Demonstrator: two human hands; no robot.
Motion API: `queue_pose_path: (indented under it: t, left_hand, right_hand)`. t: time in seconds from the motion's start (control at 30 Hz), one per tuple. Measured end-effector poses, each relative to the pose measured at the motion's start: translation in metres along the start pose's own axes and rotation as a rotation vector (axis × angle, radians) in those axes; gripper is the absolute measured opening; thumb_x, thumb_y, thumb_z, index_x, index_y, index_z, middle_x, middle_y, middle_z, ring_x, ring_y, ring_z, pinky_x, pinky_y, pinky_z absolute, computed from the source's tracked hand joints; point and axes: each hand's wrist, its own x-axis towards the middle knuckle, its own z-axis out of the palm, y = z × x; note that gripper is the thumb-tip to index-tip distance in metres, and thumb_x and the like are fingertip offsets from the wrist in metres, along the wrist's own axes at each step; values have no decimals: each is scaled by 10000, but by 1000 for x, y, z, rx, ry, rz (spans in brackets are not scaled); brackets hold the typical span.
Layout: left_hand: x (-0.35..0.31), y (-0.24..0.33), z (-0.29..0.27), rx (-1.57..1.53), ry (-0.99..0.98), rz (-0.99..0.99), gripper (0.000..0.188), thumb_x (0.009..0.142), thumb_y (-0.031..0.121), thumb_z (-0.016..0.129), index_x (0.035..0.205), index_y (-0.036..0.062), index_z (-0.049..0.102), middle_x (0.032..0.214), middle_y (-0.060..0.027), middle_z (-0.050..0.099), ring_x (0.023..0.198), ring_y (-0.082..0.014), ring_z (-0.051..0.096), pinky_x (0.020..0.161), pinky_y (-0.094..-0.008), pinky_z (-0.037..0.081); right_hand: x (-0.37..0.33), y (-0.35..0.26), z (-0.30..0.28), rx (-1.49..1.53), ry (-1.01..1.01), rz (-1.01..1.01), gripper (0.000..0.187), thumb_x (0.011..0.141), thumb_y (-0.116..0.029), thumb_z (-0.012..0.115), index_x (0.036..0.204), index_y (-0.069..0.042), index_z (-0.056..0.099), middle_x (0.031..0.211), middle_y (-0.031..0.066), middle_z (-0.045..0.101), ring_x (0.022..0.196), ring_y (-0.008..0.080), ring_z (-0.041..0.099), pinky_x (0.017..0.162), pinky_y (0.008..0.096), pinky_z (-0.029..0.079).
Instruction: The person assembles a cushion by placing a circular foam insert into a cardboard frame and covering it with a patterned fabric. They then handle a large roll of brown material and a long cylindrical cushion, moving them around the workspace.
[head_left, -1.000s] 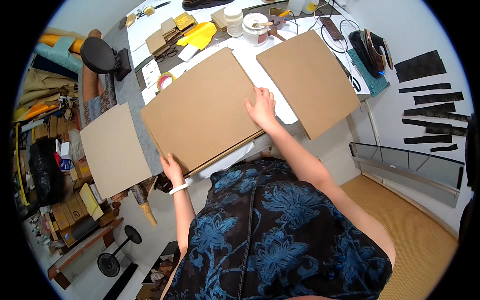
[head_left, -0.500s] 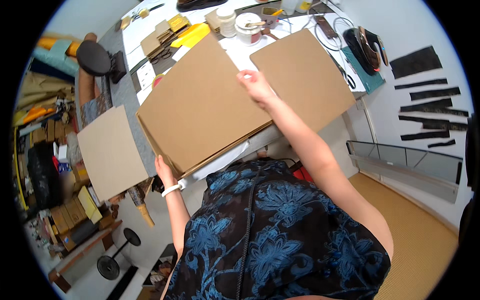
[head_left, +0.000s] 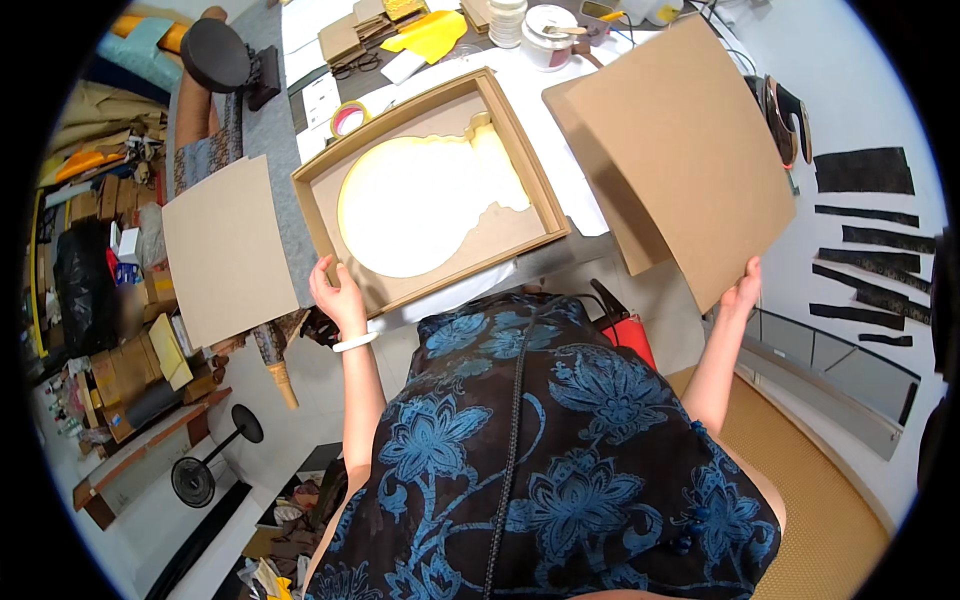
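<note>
A shallow brown cardboard box (head_left: pixel 515 125) lies uncovered on the table in front of me. Inside it is a large, rounded, bright white shape (head_left: pixel 410 210) with a yellow edge, narrowing to a jagged part at its far right. My left hand (head_left: pixel 342 298) has its fingers and thumb at the near left corner of this box, on its wall. Off to the right, my right hand (head_left: pixel 738 290) grips the near corner of a big brown cardboard sheet (head_left: pixel 685 150), which is tilted. Under that sheet, a shadowed brown cardboard surface (head_left: pixel 610 195) shows.
Left of the box, another cardboard piece (head_left: pixel 230 250) rests by the grey table edge. A tape roll (head_left: pixel 349 119), yellow sheet (head_left: pixel 428 36) and white tub (head_left: pixel 549 42) stand behind the box. A red object (head_left: pixel 630 340) is below the table's front edge.
The big cardboard sheet that covered the box is off it, exposing the inside. My right hand has moved from above the box to the right, onto a sheet's near corner. My left hand stays by the box corner.
</note>
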Motion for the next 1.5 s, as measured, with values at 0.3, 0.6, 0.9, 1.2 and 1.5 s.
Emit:
queue_pose_path:
  t: [0.3, 0.6, 0.9, 1.2, 1.5]
  left_hand:
    - [14, -33, 8, 333, -1, -130, 612, 835, 147, 661, 1356, -65, 419, 1379, -283, 465, 1296, -402, 429, 1095, -481, 330]
    - [17, -43, -6, 203, -103, -243, 306, 900, 151, 637, 1170, 8, 625, 951, -193, 719, 852, -321, 694, 795, -410, 530]
    - [20, -40, -4, 292, -130, -171, 225, 886, 111, 664, 1089, 16, 658, 850, -171, 715, 743, -285, 681, 702, -392, 529]
    - [21, -36, -19, 366, -190, -100, 192, 889, 113, 649, 1051, 57, 561, 824, -183, 704, 740, -370, 672, 695, -466, 509]
    - [17, -33, -10, 346, -164, -22, 167, 900, 110, 636, 1006, 34, 533, 868, -199, 691, 775, -374, 659, 692, -465, 497]
  right_hand:
    - [17, 145, -21, 92, 421, -20, 170, 999, -129, 480, 1143, -71, 548, 1093, 78, 629, 1005, 269, 634, 878, 473, 567]
    - [7, 118, 25, -1599, 306, 3, 322, 947, -312, 562, 916, -17, 689, 875, 173, 714, 779, 302, 692, 725, 401, 541]
    - [-51, 159, 240, -1211, -681, -373, 252, 901, -268, 656, 1025, -52, 691, 982, 127, 711, 819, 289, 695, 756, 370, 554]
    - [-86, 198, 274, -1202, -636, -668, 110, 921, -167, 599, 894, -62, 577, 870, 119, 621, 753, 347, 662, 674, 447, 544]
    - [-75, 198, 269, -1132, -577, -641, 79, 917, -144, 596, 912, -69, 571, 859, 104, 626, 706, 357, 655, 639, 456, 541]
